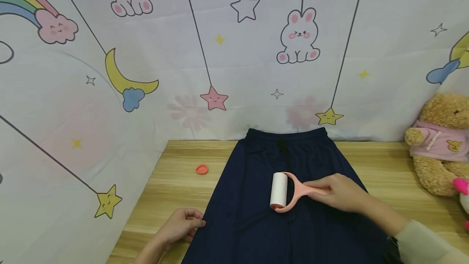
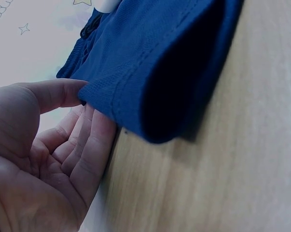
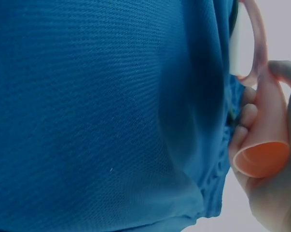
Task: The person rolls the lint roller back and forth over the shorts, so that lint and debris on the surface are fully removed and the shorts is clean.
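Observation:
Navy shorts (image 1: 249,199) with a gathered waistband and a dark drawstring lie spread on the table. My right hand (image 1: 342,192) grips the pink handle of a lint roller (image 1: 279,190), whose white roll is over the middle of the shorts. The handle's hollow orange end (image 3: 262,159) shows in the right wrist view. At the left side of the shorts, my left hand (image 1: 182,224) pinches the fabric edge between thumb and fingers. Beside that hand, the left wrist view shows an open leg hem (image 2: 152,108).
A small orange-red cap (image 1: 202,169) lies on the wooden table (image 1: 183,154), left of the shorts. A teddy bear (image 1: 437,146) in a pink top sits at the right, with part of a pink-and-white toy (image 1: 462,186) near it. A printed cloth (image 1: 256,68) hangs behind and at the left.

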A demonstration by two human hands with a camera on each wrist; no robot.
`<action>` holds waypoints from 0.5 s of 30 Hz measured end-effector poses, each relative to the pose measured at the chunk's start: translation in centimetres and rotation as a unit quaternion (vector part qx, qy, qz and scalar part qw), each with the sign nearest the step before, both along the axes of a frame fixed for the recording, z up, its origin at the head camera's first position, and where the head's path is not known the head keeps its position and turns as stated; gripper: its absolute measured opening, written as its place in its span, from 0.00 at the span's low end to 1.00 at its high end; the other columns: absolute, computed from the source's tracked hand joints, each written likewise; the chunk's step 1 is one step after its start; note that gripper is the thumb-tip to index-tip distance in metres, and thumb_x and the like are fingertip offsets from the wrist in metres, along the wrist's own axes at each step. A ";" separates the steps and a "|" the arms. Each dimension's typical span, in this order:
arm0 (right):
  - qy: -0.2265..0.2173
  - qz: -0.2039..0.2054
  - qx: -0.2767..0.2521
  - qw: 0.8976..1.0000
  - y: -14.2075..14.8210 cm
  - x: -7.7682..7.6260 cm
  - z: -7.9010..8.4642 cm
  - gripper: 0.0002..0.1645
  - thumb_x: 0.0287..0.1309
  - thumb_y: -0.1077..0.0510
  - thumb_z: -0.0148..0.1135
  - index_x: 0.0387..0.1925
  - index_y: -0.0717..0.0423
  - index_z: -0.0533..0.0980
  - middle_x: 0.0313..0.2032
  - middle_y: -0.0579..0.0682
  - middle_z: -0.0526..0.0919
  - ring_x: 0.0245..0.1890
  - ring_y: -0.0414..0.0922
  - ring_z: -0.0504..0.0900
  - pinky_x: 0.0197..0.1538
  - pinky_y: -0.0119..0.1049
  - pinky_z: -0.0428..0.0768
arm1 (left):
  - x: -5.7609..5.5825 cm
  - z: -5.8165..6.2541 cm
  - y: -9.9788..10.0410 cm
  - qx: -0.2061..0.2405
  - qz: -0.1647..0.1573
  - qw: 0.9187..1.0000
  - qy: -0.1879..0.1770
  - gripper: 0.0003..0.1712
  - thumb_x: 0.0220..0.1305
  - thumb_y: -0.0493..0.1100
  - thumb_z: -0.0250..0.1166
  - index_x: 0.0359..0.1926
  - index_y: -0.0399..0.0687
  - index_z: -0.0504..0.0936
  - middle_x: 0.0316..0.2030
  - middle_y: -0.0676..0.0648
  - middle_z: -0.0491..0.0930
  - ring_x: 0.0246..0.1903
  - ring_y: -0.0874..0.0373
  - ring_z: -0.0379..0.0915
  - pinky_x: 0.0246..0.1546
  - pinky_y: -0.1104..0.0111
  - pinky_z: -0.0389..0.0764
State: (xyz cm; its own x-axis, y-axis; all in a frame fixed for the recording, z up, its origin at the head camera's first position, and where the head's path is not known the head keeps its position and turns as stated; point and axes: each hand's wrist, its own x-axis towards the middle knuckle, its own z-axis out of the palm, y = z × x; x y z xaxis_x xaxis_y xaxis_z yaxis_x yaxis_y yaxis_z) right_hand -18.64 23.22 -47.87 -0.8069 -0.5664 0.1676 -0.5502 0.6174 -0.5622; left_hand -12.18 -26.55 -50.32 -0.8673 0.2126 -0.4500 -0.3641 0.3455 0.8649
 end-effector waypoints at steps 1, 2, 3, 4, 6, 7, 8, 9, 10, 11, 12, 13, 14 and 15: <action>0.003 0.001 0.001 1.000 -0.1 -0.1 0.1 0.21 0.69 0.42 0.67 0.58 0.42 0.86 0.33 0.32 0.87 0.23 0.29 0.72 0.28 0.30 0.70 | 0.0 0.0 0.0 0.000 0.000 1.000 0.000 0.09 0.64 0.39 0.70 0.42 0.38 0.84 0.28 0.48 0.86 0.22 0.59 0.82 0.22 0.67 0.83; 0.004 0.001 0.001 1.000 -0.3 -0.1 0.1 0.21 0.68 0.42 0.67 0.58 0.42 0.86 0.34 0.34 0.88 0.24 0.29 0.73 0.28 0.30 0.70 | 0.0 0.0 0.0 -0.001 0.000 1.000 0.000 0.09 0.64 0.39 0.70 0.42 0.38 0.84 0.28 0.48 0.86 0.21 0.59 0.82 0.22 0.67 0.83; 0.005 0.001 0.002 1.000 -0.5 -0.2 0.1 0.21 0.68 0.42 0.67 0.57 0.42 0.86 0.37 0.34 0.89 0.25 0.28 0.74 0.29 0.30 0.71 | 0.0 0.0 0.0 -0.001 0.000 1.000 0.000 0.09 0.64 0.39 0.70 0.42 0.38 0.84 0.28 0.48 0.86 0.21 0.59 0.82 0.22 0.67 0.83; 0.002 0.002 0.004 1.000 -0.7 -0.3 0.1 0.21 0.69 0.42 0.67 0.58 0.43 0.86 0.34 0.34 0.88 0.24 0.29 0.73 0.28 0.30 0.70 | 0.0 -0.1 -0.1 -0.001 0.000 1.000 0.000 0.09 0.64 0.39 0.70 0.42 0.38 0.84 0.28 0.48 0.86 0.21 0.59 0.82 0.22 0.67 0.83; -0.002 0.005 0.007 1.000 -1.2 -0.5 0.0 0.22 0.69 0.41 0.66 0.58 0.43 0.85 0.31 0.32 0.86 0.24 0.29 0.72 0.28 0.30 0.68 | 0.0 -0.1 -0.1 -0.002 0.000 1.000 0.000 0.09 0.64 0.40 0.70 0.42 0.38 0.84 0.28 0.48 0.86 0.21 0.59 0.81 0.21 0.68 0.83; -0.005 0.005 0.009 1.000 -1.5 -0.6 0.0 0.22 0.69 0.40 0.66 0.58 0.43 0.85 0.28 0.31 0.84 0.23 0.29 0.71 0.27 0.30 0.67 | 0.0 -0.1 -0.2 -0.002 0.000 1.000 -0.001 0.10 0.64 0.40 0.70 0.42 0.38 0.84 0.28 0.47 0.86 0.21 0.59 0.82 0.22 0.68 0.83; -0.008 0.006 0.010 1.000 -1.9 -0.8 -0.1 0.23 0.69 0.40 0.65 0.59 0.43 0.85 0.25 0.30 0.80 0.22 0.30 0.69 0.27 0.30 0.66 | 0.0 -0.2 -0.2 -0.003 0.000 1.000 0.000 0.10 0.64 0.40 0.70 0.42 0.38 0.84 0.28 0.47 0.86 0.21 0.59 0.82 0.21 0.67 0.83; -0.011 0.008 0.012 1.000 -2.2 -0.9 -0.1 0.23 0.69 0.39 0.65 0.59 0.43 0.85 0.21 0.29 0.77 0.20 0.31 0.67 0.26 0.30 0.65 | 0.0 -0.2 -0.2 -0.002 0.001 1.000 0.000 0.10 0.64 0.40 0.70 0.43 0.38 0.84 0.28 0.47 0.86 0.21 0.59 0.82 0.22 0.67 0.83; -0.012 0.009 0.013 1.000 -2.5 -1.1 -0.2 0.24 0.70 0.39 0.65 0.59 0.43 0.85 0.19 0.29 0.73 0.18 0.31 0.65 0.24 0.30 0.63 | 0.0 -0.2 -0.2 -0.003 0.002 1.000 0.000 0.10 0.64 0.40 0.70 0.43 0.38 0.84 0.28 0.47 0.86 0.21 0.58 0.82 0.22 0.67 0.83; -0.012 0.011 0.013 1.000 -2.9 -1.2 -0.3 0.24 0.69 0.38 0.64 0.59 0.43 0.85 0.19 0.29 0.72 0.18 0.31 0.64 0.24 0.30 0.63 | 0.0 -0.2 -0.2 -0.003 0.002 1.000 0.001 0.10 0.64 0.40 0.70 0.43 0.38 0.85 0.28 0.47 0.87 0.21 0.58 0.82 0.22 0.67 0.83; -0.010 0.013 0.013 1.000 -3.2 -1.3 -0.3 0.23 0.69 0.38 0.64 0.59 0.42 0.85 0.18 0.29 0.71 0.17 0.32 0.63 0.24 0.29 0.62 | 0.0 -0.3 -0.2 -0.004 0.002 1.000 0.002 0.10 0.64 0.40 0.70 0.43 0.38 0.85 0.28 0.47 0.87 0.21 0.58 0.82 0.22 0.67 0.83; -0.010 0.014 0.012 1.000 -3.4 -1.5 -0.3 0.23 0.69 0.38 0.65 0.59 0.42 0.85 0.18 0.29 0.70 0.17 0.32 0.62 0.24 0.29 0.62 | 0.0 -0.3 -0.2 -0.004 0.002 1.000 0.002 0.11 0.64 0.40 0.70 0.43 0.38 0.85 0.29 0.47 0.87 0.21 0.58 0.82 0.22 0.67 0.84; -0.008 0.016 0.013 1.000 -3.7 -1.6 -0.3 0.23 0.69 0.38 0.65 0.59 0.42 0.85 0.18 0.29 0.70 0.17 0.32 0.62 0.24 0.29 0.61 | 0.0 -0.3 -0.2 -0.004 0.002 1.000 0.003 0.11 0.64 0.40 0.70 0.43 0.38 0.85 0.29 0.47 0.87 0.21 0.58 0.82 0.22 0.67 0.84; -0.008 0.016 0.014 1.000 -3.9 -1.7 -0.3 0.23 0.69 0.38 0.65 0.59 0.42 0.85 0.18 0.29 0.70 0.16 0.32 0.61 0.23 0.29 0.61 | 0.0 -0.3 -0.2 -0.004 0.002 1.000 0.003 0.11 0.64 0.40 0.70 0.43 0.38 0.85 0.29 0.47 0.87 0.22 0.58 0.82 0.22 0.67 0.84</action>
